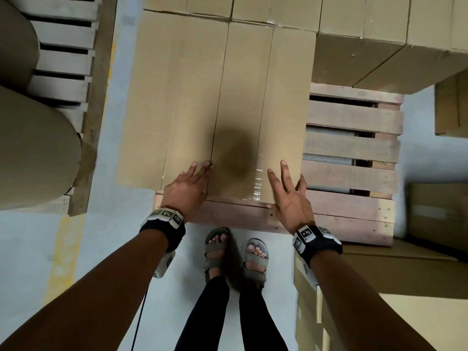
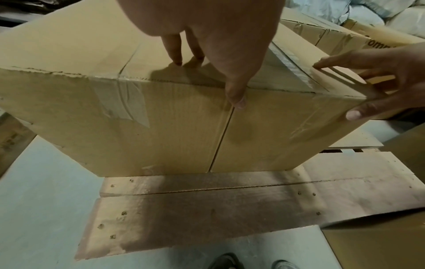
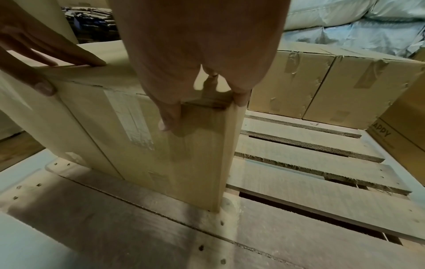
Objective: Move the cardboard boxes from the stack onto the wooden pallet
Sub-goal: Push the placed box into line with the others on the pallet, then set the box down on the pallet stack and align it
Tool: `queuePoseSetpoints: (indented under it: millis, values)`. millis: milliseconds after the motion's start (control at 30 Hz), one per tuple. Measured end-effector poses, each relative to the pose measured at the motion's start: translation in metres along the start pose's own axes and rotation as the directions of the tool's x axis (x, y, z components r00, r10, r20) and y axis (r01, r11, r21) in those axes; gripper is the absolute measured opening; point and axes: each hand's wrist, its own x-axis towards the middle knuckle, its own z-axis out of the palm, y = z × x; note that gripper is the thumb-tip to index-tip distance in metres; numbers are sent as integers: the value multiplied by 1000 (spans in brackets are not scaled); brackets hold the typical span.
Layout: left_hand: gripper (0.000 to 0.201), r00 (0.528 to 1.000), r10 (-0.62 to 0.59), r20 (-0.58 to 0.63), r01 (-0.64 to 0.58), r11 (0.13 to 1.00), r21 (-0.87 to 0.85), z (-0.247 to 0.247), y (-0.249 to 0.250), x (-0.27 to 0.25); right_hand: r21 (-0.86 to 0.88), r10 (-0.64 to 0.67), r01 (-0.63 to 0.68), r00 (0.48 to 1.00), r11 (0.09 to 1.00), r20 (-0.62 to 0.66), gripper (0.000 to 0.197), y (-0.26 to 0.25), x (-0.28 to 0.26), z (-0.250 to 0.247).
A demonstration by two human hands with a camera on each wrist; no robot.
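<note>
The left hand (image 1: 186,186) lay flat and spread on the cardboard box (image 1: 217,105), thumb over its near edge; the right hand (image 1: 288,191), fingers spread, did likewise at the near right corner. Neither gripped. The box sat on the wooden pallet (image 1: 352,148), overhanging leftward; a careless shove could tip it off

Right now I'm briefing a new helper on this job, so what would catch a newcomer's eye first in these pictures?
First, the big cardboard box standing on the wooden pallet, at its near left corner. Both hands sit at the box's near top edge: the left hand flat across the centre seam, the right hand at the right corner, fingers spread. More boxes stand along the pallet's far side, leaving bare slats on the right.
</note>
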Motion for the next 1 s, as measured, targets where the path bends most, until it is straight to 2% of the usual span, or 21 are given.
queuePoseSetpoints:
  millis: [100,200,300,433,567,700,900,1000]
  values:
    - [79,998,-40,50,40,999,-4,-4,2,0,-8,34,-34,999,999,-22,113,-7,-1,6]
    - [81,990,-76,123,77,997,-6,-19,11,-1,-33,81,-81,997,996,14,114,-12,-4,6]
    - [74,963,-124,240,149,985,-86,-50,27,-8,22,84,-86,992,996,90,83,-18,-23,-15]
    - [52,928,-48,370,98,988,-119,-87,52,-46,167,137,-160,981,973,140,61,-31,-75,-57]
    - [55,951,14,308,48,979,-196,-132,82,-118,264,206,-229,972,937,111,42,-52,-156,-110]
    - [41,963,97,252,-26,962,-273,-181,125,-204,402,243,-248,968,881,64,33,-72,-244,-146]
    - [39,933,262,245,-187,938,-292,-208,179,-309,551,356,-274,934,788,-44,29,-95,-373,-157]
    - [40,916,301,265,-216,928,-304,-208,198,-342,592,433,-339,901,731,-20,24,-101,-435,-144]
